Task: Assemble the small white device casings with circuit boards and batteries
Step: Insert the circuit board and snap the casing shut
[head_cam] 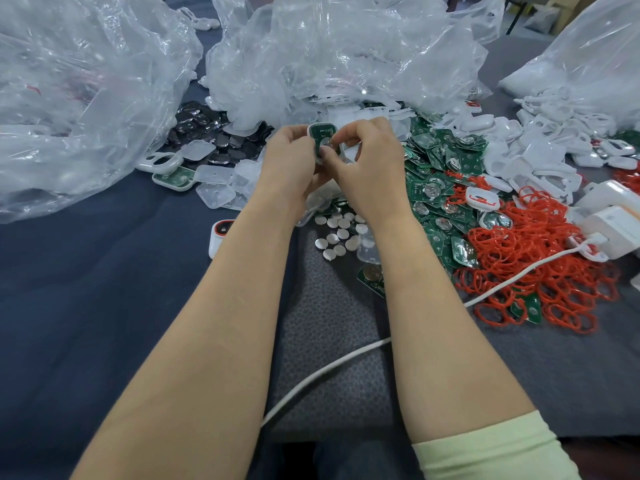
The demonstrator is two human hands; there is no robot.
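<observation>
Above the middle of the dark blue cloth-covered tabletop [104,271], between the heaps of parts, a small white plastic casing [310,129] is held up with its open side toward the camera, and a green circuit board [323,133] sits inside it. The left hand [289,157] grips the casing from the side, fingers curled round its edge. The right hand [369,161] pinches at the board near its round metal seat, thumb and forefinger set narrow. Whether a battery lies under the fingertips cannot be told. The step in hand appears to be seating the board, or a cell, in the shell. To do it well, support the casing from behind with the left hand, align the board corners with the shell walls, and press evenly near the centre rather than at one edge, so the board does not tilt or bind. Take the next cell from the loose silver coin batteries [341,233] lying on the tabletop below the wrists. The casing is a rounded rectangle with a thin white rim, and the board fills most of its opening and carries a bright circular contact at mid-height.
</observation>
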